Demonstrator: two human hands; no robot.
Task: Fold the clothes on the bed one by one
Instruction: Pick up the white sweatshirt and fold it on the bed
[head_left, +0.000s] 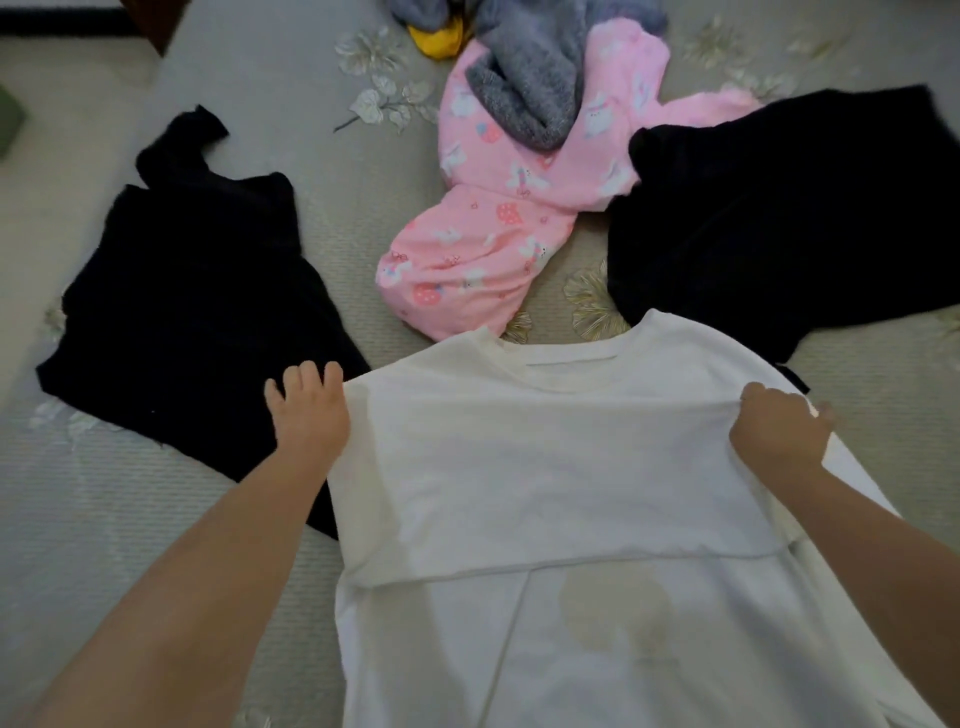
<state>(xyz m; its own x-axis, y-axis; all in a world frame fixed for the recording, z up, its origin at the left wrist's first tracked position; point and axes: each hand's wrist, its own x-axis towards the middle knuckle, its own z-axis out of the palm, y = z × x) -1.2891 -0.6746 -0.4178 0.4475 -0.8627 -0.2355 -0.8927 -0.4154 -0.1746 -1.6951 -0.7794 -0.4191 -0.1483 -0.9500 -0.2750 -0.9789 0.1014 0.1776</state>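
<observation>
A white T-shirt (545, 467) lies spread on the bed in front of me, collar away from me, with a layer of its fabric folded across the chest. My left hand (309, 410) rests at the shirt's left edge, fingers spread, and I cannot tell whether it pinches the fabric. My right hand (779, 431) grips the fold's right end. A black garment (187, 291) lies to the left. Another black garment (769, 218) lies to the right.
A pink printed garment (493, 228) lies crumpled beyond the shirt, with a grey fleecy one (535, 78) on top and something yellow (439, 36) behind. The bed cover (130, 519) is grey with a flower pattern. Its left edge runs diagonally at upper left.
</observation>
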